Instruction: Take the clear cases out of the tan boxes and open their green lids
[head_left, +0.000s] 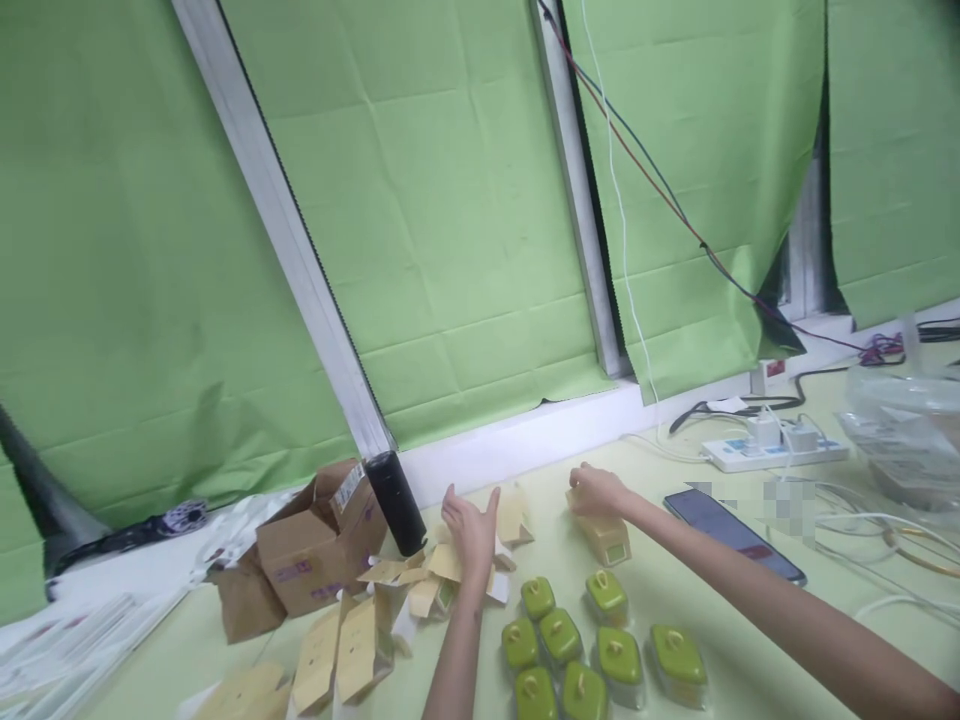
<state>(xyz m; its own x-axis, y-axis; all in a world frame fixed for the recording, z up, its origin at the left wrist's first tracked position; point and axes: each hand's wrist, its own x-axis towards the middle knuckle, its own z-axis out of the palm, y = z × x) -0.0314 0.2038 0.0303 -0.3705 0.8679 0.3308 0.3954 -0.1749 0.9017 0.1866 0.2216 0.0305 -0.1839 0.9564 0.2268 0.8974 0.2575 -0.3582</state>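
My left hand [472, 528] is raised over a pile of opened pale-yellow cartons [431, 578], its thumb and fingers spread with nothing between them. To the right, my right hand [598, 490] has its fingers closed around the far end of a small yellow carton [609, 543], which lies on the table. Between my forearms stand several clear containers with green lids [617, 650], each lid topped by a yellowish loop. More opened cartons [360, 645] lie left of my left forearm.
Behind the cartons are a brown cardboard box [322, 550] and a black cylinder [396, 505]. At right lie a phone [735, 535], a white power strip [776, 452], loose cables and a clear plastic bag [907, 440]. Green sheets [465, 200] cover the wall behind.
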